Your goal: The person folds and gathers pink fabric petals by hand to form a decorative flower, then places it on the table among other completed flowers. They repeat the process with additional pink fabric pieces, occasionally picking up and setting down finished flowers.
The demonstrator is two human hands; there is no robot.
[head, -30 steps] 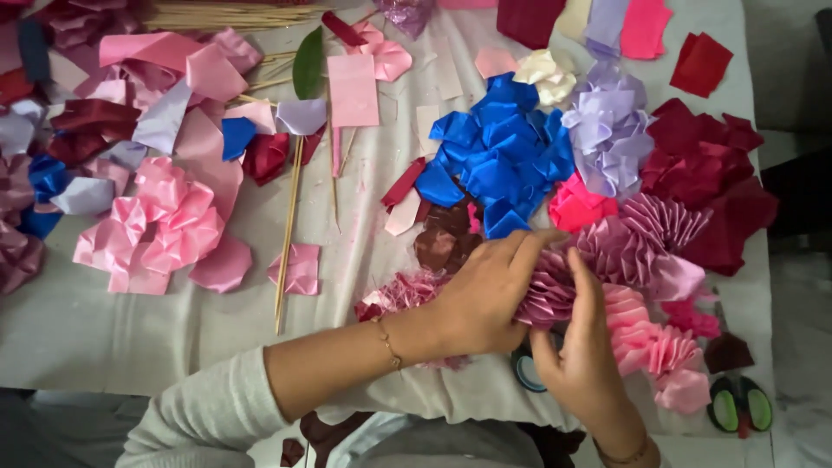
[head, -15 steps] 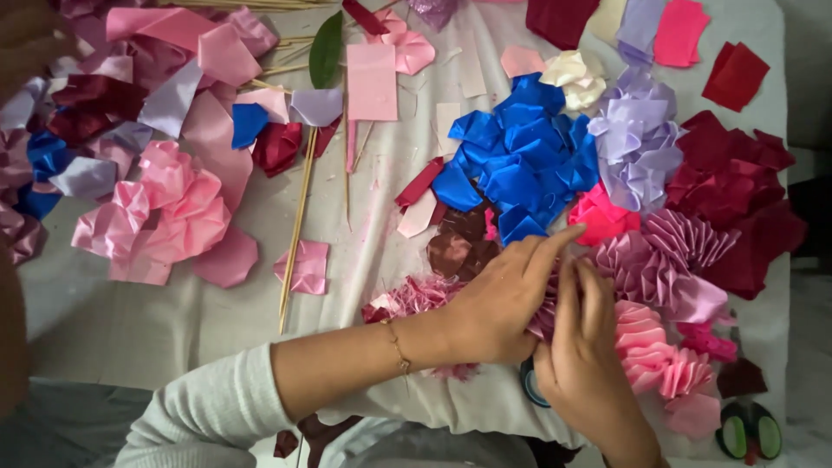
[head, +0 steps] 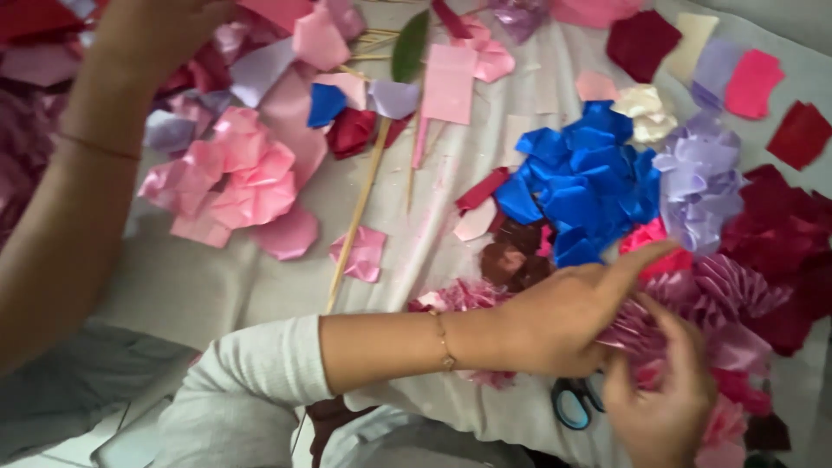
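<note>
My left hand [head: 568, 321], with a thin bracelet on the wrist and a white sleeve, grips a pleated mauve-pink ribbon flower [head: 706, 290] from the left, index finger stretched over it. Just below, my right hand [head: 667, 403] pinches the same flower's lower edge with its fingers. The flower lies among other ribbon flowers on a white cloth [head: 260, 295]. A blue ribbon flower [head: 581, 186] sits just above my left hand.
Another person's bare arm [head: 61, 199] reaches in along the left side toward the pile at the top left. Blue-handled scissors [head: 574, 403] lie under my hands. A pink flower [head: 238, 178], a lilac flower [head: 698, 182], dark red flowers [head: 780, 234] and wooden sticks [head: 355, 217] lie around.
Another person's arm has come in at the left. My right hand slid lower on the pleated flower, and my left index finger has stretched out over it.
</note>
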